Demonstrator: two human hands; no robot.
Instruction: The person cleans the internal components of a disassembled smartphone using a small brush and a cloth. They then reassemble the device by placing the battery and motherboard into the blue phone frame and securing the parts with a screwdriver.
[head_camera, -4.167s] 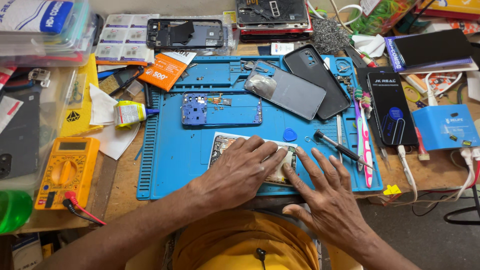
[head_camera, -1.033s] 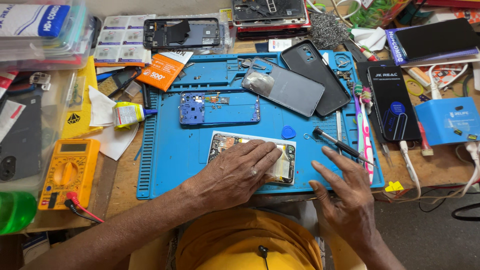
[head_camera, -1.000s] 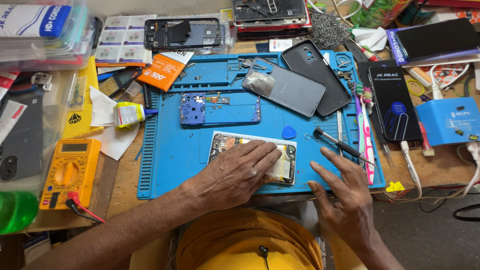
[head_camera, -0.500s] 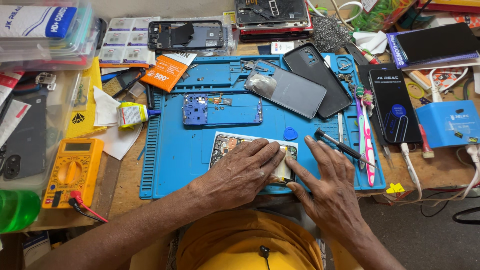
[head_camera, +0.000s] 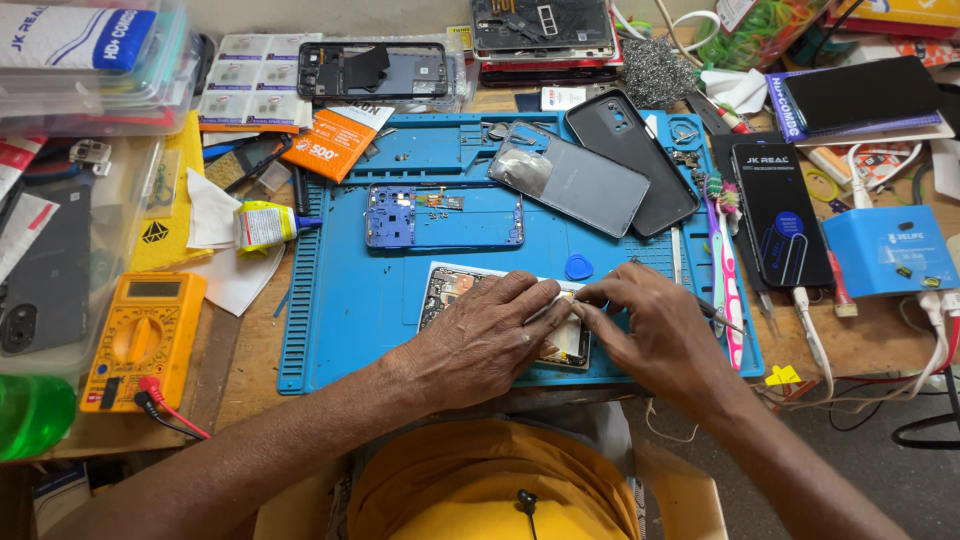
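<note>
An opened phone (head_camera: 446, 288) with its circuit boards showing lies on the blue repair mat (head_camera: 340, 310). My left hand (head_camera: 480, 338) lies across the phone and presses it down, fingers spread toward its right end. My right hand (head_camera: 655, 335) has come in from the right, its bent fingertips pinching at the phone's right edge, just touching my left fingertips. What sits between those fingertips is hidden. A thin tool tip (head_camera: 728, 323) pokes out from under my right hand.
On the mat lie a blue phone frame (head_camera: 445, 216), a grey back cover (head_camera: 570, 180), a black case (head_camera: 630, 160) and a blue pick (head_camera: 579, 266). A yellow multimeter (head_camera: 140, 340), glue tube (head_camera: 265, 225), toothbrushes (head_camera: 722, 260), blue box (head_camera: 885, 250) and cables surround it.
My right hand has moved left from the mat's lower right edge onto the phone's right end and curled its fingers there. My left hand has stayed on the phone.
</note>
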